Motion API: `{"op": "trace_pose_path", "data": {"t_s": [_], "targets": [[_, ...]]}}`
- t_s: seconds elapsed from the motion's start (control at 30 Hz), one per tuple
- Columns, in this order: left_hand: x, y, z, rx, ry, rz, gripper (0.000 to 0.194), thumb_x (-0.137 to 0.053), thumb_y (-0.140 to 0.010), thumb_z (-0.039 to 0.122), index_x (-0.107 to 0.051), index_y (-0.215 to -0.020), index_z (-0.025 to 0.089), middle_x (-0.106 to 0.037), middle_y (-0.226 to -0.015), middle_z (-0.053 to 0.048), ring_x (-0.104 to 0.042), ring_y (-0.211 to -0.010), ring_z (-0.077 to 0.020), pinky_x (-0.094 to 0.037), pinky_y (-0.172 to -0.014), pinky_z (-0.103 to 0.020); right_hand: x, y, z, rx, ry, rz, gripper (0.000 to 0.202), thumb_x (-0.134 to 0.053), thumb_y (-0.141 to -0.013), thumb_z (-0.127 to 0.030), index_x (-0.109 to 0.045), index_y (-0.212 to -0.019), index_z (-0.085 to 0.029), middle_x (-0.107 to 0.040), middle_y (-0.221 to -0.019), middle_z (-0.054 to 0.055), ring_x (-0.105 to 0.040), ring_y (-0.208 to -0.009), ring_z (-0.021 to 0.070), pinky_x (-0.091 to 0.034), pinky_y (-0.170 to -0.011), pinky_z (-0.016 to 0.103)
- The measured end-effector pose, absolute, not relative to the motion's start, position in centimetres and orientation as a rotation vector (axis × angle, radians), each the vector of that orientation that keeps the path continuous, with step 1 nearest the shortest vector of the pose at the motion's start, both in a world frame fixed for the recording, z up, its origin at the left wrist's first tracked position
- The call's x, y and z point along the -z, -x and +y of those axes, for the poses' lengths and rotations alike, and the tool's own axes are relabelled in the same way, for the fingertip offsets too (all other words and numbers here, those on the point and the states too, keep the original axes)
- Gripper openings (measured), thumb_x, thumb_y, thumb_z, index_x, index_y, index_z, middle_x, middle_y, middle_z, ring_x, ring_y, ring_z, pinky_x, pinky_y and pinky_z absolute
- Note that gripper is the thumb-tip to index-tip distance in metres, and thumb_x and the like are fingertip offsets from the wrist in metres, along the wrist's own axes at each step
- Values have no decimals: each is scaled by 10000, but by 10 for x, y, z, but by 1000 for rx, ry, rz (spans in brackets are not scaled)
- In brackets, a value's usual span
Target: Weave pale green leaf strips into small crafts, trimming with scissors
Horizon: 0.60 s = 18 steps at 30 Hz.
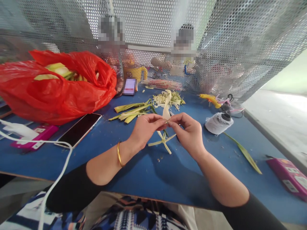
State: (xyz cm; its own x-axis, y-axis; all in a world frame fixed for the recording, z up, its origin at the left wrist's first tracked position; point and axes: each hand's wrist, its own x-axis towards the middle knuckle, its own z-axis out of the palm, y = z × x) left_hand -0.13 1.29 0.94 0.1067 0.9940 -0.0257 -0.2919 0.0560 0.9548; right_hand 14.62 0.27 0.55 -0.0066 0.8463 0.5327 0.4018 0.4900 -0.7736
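Note:
Both hands meet over the middle of the blue table (134, 179). My left hand (146, 129) and my right hand (188, 132) pinch the base of a pale leaf strip (166, 110), which stands up between the fingertips and curls at its top. Just below the fingers lies a small cross-shaped piece of pale green strips (163, 140). Behind the hands is a heap of shredded pale leaf bits (176, 99). Cut green-yellow leaf pieces (131, 111) lie to the left of that heap. A gold bangle circles my left wrist.
On the left are a red plastic bag (81, 95) of leaves, a phone (80, 129), a pink power strip (40, 135) and a white cable. At right are a thread spool (218, 123), a long leaf (247, 155) and another power strip (289, 177). Perforated metal mesh (153, 32) stands behind.

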Motion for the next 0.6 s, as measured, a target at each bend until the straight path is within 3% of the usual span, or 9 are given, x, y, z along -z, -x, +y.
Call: {"op": "trace_pose_path", "data": {"t_s": [0.23,0.33,0.47,0.6], "targets": [[-6,1,13,-1255,-1193,974,151,-822,-634,293,-742,-694,181,-724,-681,-19,-666,-672,-152,-532,-696,-278,-5,-144,4,-543,1157,-1503,79,-647,-747,-242,-596,-697,-207,-661,-643,-18,-610,-606,137,-478,-609,287],[-7,1,12,-1254,-1176,1001,93,-793,-658,252,-735,-673,181,-712,-647,-11,-656,-640,-143,-531,-676,-272,-3,-144,5,-564,1127,-1469,86,-662,-741,-237,-586,-774,-214,-654,-660,-31,-625,-609,136,-485,-604,280],[-12,1,13,-1256,-1060,1028,67,-766,-669,210,-716,-658,167,-685,-605,-2,-625,-573,-120,-534,-661,-276,-2,-146,4,-498,1090,-1566,183,-654,-791,-229,-621,-971,-232,-702,-781,-18,-665,-682,147,-514,-666,294],[-12,5,16,-1177,-977,983,147,-787,-662,272,-703,-672,152,-661,-584,-11,-602,-547,-120,-528,-640,-291,-6,-151,4,-286,1007,-1793,127,-606,-849,-197,-668,-945,-253,-725,-915,15,-671,-812,173,-507,-764,336]]}}
